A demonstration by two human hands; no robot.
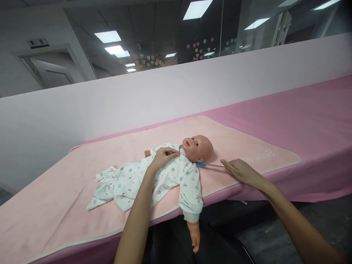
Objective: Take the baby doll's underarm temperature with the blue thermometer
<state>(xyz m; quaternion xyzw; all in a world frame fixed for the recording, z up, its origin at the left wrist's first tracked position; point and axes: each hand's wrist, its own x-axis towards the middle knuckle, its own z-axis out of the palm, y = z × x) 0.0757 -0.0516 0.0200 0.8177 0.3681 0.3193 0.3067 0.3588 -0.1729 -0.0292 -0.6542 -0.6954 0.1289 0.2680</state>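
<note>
A baby doll (199, 146) lies on its back in white printed clothes (167, 179), head to the right, one arm hanging over the table's front edge. My left hand (165, 157) rests on the doll's chest, its fingers pinched at the collar of the clothes. A thin, pale rod with a blue end (200, 164) reaches from my right hand (242, 171) to the doll's neck and shoulder, just below the ear. My right fingers are closed around the rod's other end. The exact kind of this tool is not clear.
Under the doll is a peach blanket (68, 205) with a pale border, spread over a pink-covered table (308, 110). A low white wall (137, 99) runs behind, with glass above it. The table's front edge is close to my body.
</note>
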